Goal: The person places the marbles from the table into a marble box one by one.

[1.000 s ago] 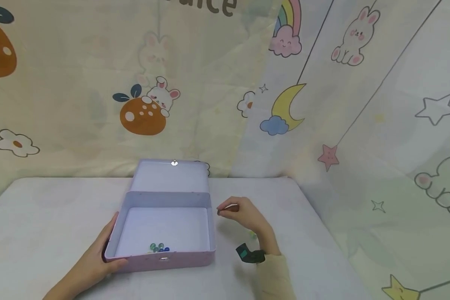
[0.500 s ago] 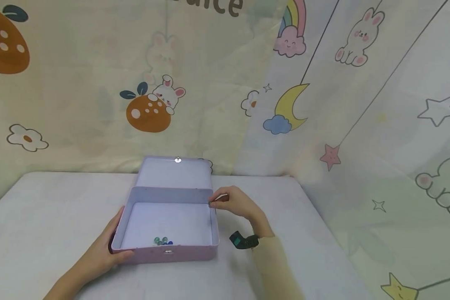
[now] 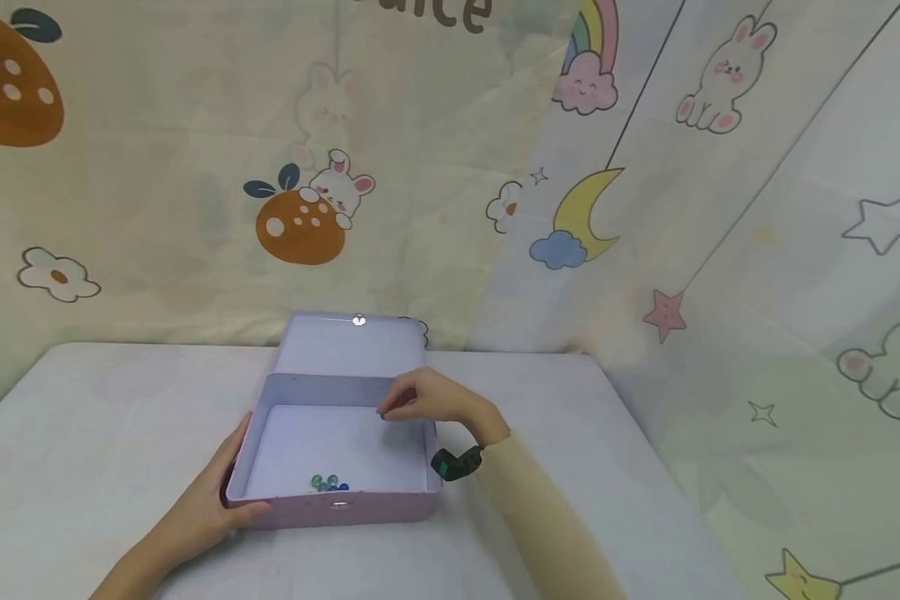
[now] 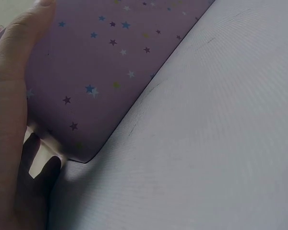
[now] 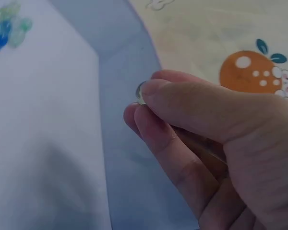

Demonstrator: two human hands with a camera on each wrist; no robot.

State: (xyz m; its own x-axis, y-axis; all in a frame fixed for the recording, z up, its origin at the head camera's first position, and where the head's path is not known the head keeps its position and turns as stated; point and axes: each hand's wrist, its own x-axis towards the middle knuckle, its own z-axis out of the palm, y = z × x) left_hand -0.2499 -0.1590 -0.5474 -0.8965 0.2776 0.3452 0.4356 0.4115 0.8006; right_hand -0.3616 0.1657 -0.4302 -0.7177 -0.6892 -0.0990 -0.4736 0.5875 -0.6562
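A lilac tin box (image 3: 390, 507) with printed stars lies with its hinged lid (image 3: 352, 343) tipped back. My left hand (image 3: 198, 504) holds its front left corner, thumb on the front wall and fingers along the left side; the left wrist view shows the thumb against the starry wall (image 4: 110, 62). Over the right part of the box's inside, my right hand (image 3: 438, 396) pinches a clear glass marble (image 5: 140, 92) between thumb and fingers, mostly covered by them. Several green and blue marbles (image 3: 332, 482) are clustered on the box floor by the front wall.
A white-covered table (image 3: 135, 417) bears the box. Behind it hangs a cloth (image 3: 420, 167) printed with rabbits, fruit and stars. The box's raised back wall (image 3: 330, 388) stands near my right hand. A dark band with a small device (image 3: 456, 463) is on my right wrist.
My right hand has moved left from beside the box, across its right rim, to above its inside, still pinching the marble. The left hand keeps its hold on the corner. The view has shifted slightly.
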